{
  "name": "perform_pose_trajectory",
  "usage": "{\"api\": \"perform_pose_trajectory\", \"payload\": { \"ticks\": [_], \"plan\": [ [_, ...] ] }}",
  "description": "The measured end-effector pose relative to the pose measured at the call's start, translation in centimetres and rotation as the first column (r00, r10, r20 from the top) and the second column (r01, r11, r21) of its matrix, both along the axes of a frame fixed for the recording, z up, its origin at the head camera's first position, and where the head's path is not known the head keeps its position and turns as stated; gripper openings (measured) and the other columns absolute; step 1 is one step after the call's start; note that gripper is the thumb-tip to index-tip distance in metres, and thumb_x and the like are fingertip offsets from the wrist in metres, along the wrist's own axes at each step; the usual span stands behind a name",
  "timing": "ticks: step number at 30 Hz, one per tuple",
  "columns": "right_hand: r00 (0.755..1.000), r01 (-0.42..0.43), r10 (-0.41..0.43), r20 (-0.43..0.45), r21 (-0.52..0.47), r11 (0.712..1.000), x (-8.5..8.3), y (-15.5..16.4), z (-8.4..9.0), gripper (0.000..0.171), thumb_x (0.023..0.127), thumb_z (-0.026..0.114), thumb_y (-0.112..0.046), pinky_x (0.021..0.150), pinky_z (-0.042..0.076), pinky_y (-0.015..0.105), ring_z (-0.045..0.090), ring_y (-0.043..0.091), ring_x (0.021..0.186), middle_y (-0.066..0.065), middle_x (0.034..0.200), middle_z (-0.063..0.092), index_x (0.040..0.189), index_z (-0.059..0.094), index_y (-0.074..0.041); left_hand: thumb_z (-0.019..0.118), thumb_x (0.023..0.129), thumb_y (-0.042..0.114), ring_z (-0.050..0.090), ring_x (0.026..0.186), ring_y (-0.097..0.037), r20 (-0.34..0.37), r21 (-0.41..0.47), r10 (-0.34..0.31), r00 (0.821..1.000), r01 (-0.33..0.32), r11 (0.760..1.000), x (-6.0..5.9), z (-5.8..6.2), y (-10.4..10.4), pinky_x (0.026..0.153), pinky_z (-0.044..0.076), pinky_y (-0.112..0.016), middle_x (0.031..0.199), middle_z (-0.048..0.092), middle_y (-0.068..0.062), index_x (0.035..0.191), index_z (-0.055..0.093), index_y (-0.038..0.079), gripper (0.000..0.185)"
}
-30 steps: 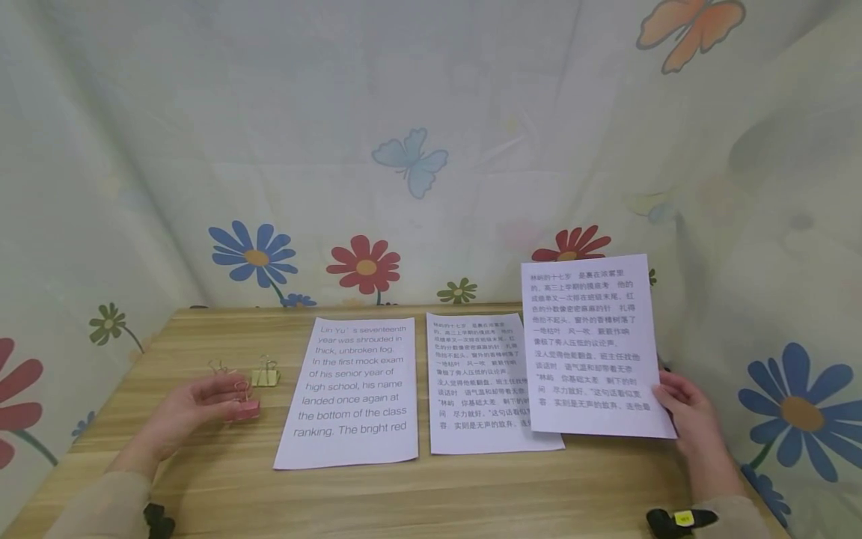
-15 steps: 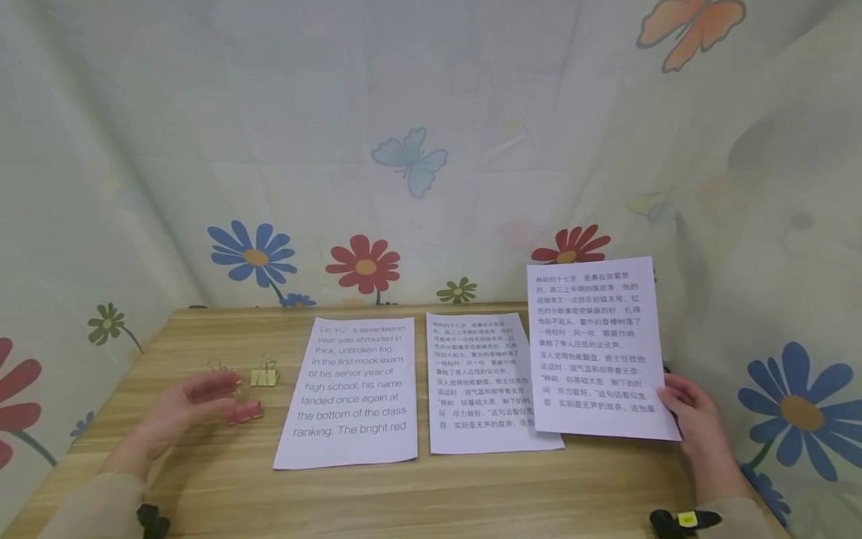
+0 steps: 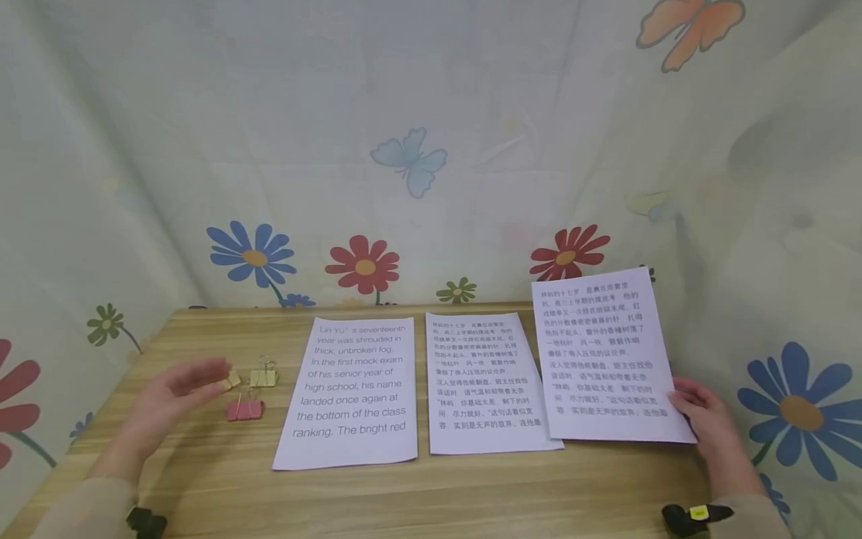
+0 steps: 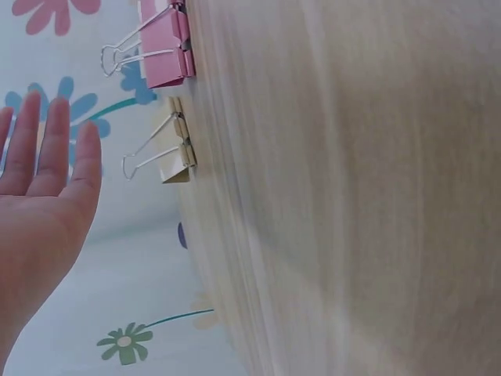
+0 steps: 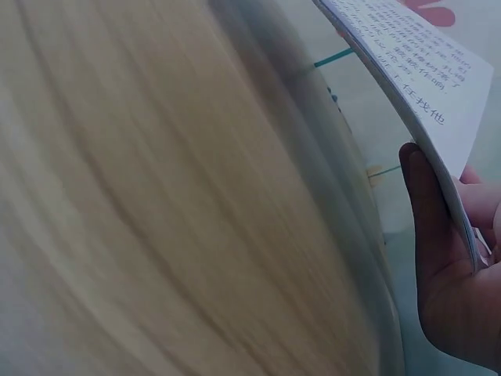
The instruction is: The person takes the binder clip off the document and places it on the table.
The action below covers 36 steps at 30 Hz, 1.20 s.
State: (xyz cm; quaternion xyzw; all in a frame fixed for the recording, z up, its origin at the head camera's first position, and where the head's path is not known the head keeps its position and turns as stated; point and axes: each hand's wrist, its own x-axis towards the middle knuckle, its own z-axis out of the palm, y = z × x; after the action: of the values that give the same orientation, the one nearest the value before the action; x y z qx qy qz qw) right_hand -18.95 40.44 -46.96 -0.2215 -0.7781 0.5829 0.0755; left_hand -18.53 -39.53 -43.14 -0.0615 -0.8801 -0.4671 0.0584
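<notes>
In the head view my left hand (image 3: 164, 404) hovers over the table's left side, fingers extended and holding nothing. Close to its fingertips stands a pink binder clip (image 3: 245, 408); a yellow-green binder clip (image 3: 263, 374) is behind that. The fingers partly cover a pale yellow binder clip (image 3: 233, 379). The left wrist view shows the straight fingers (image 4: 53, 149) apart from the clips. My right hand (image 3: 703, 419) pinches the lower right edge of a thin stack of printed paper (image 3: 606, 359), raised and tilted toward me. Its layered edge shows in the right wrist view, beside the thumb (image 5: 429, 192).
An English-printed paper (image 3: 350, 393) lies flat mid-table, right of the clips. Beside it lies a Chinese-printed paper (image 3: 481, 389), its right side close to the held stack. A flowered curtain (image 3: 431, 247) hangs behind the wooden table (image 3: 377, 498).
My left hand has let go of the pink binder clip and drawn back to the left, its fingers straightening. My right hand has shifted the paper stack a little right and down.
</notes>
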Motion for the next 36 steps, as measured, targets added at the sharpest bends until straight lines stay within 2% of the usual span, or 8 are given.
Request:
{"api": "perform_pose_trajectory", "payload": {
  "ticks": [2,4,9,12,15,21,30,36],
  "plan": [
    [1.0,-0.009,0.009,0.006,0.013,1.0,-0.1,0.5,-0.1,0.017,0.1,0.06,-0.017,0.065,0.048,0.016,0.054,0.001,0.08,-0.021,0.087,0.056,0.115,0.062,-0.023,0.067,0.096,0.026,0.058,0.105,0.007,-0.013,0.006,-0.003,1.0,0.003,1.0,0.1,0.1,0.2,0.081,0.045,-0.011,0.124,0.065,0.011,0.139,0.052,0.002,0.051],
    [1.0,-0.008,0.007,0.027,0.037,0.999,-0.3,0.9,-0.2,0.024,0.099,0.06,-0.016,0.065,0.049,0.018,0.054,0.002,0.079,-0.017,0.09,0.057,0.124,0.061,-0.015,0.067,0.096,0.025,0.059,0.105,0.007,-0.023,0.006,-0.008,1.0,0.008,1.0,0.1,0.2,0.4,0.081,0.045,-0.01,0.124,0.065,0.013,0.139,0.052,0.002,0.051],
    [0.995,-0.003,-0.008,0.095,0.116,0.993,-1.0,1.7,-0.6,0.049,0.099,0.06,-0.014,0.065,0.05,0.022,0.054,0.008,0.082,0.008,0.109,0.06,0.143,0.046,0.002,0.066,0.097,0.024,0.06,0.105,0.004,-0.06,-0.013,-0.036,0.998,0.035,0.999,0.1,0.2,0.8,0.083,0.046,-0.011,0.126,0.066,0.004,0.138,0.054,0.001,0.049],
    [0.993,-0.013,-0.004,0.114,0.149,0.989,-1.3,2.0,-0.8,0.052,0.099,0.06,-0.014,0.064,0.049,0.022,0.054,0.014,0.088,0.019,0.121,0.055,0.145,0.042,0.003,0.066,0.097,0.022,0.061,0.106,0.002,-0.079,-0.015,-0.054,0.995,0.053,0.998,0.1,0.2,1.2,0.083,0.047,-0.012,0.126,0.066,-0.003,0.137,0.055,0.001,0.046],
    [0.992,-0.021,0.0,0.126,0.163,0.986,-1.7,2.2,-0.9,0.053,0.1,0.058,-0.015,0.063,0.048,0.022,0.054,0.023,0.097,0.025,0.128,0.051,0.146,0.04,0.003,0.066,0.097,0.024,0.061,0.107,0.001,-0.079,-0.023,-0.064,0.995,0.062,0.998,0.0,0.3,1.6,0.084,0.047,-0.012,0.126,0.066,-0.004,0.137,0.055,0.003,0.046],
    [0.989,-0.034,0.01,0.147,0.164,0.986,-2.2,2.6,-1.1,0.054,0.101,0.056,-0.016,0.064,0.047,0.021,0.051,0.034,0.109,0.029,0.136,0.045,0.148,0.038,0.003,0.066,0.097,0.023,0.062,0.108,-0.002,-0.073,-0.028,-0.089,0.993,0.087,0.996,0.2,0.8,2.5,0.084,0.049,-0.014,0.127,0.066,-0.007,0.138,0.055,0.005,0.046],
    [0.986,-0.041,0.013,0.164,0.171,0.984,-2.5,2.7,-0.9,0.053,0.101,0.057,-0.014,0.078,0.043,0.036,0.046,0.04,0.117,0.031,0.139,0.042,0.148,0.038,0.003,0.066,0.097,0.024,0.061,0.108,0.0,-0.062,-0.043,-0.109,0.992,0.107,0.993,0.1,1.2,3.6,0.084,0.049,-0.015,0.129,0.064,-0.011,0.139,0.054,0.006,0.048],
    [0.984,-0.038,0.005,0.176,0.183,0.982,-2.7,2.7,-0.9,0.052,0.101,0.056,-0.012,0.08,0.042,0.039,0.045,0.042,0.118,0.031,0.139,0.042,0.147,0.039,0.003,0.067,0.096,0.024,0.061,0.108,0.0,-0.058,-0.033,-0.123,0.991,0.121,0.992,0.0,1.6,4.2,0.084,0.049,-0.014,0.129,0.064,-0.013,0.14,0.053,0.005,0.05]
  ]
}}
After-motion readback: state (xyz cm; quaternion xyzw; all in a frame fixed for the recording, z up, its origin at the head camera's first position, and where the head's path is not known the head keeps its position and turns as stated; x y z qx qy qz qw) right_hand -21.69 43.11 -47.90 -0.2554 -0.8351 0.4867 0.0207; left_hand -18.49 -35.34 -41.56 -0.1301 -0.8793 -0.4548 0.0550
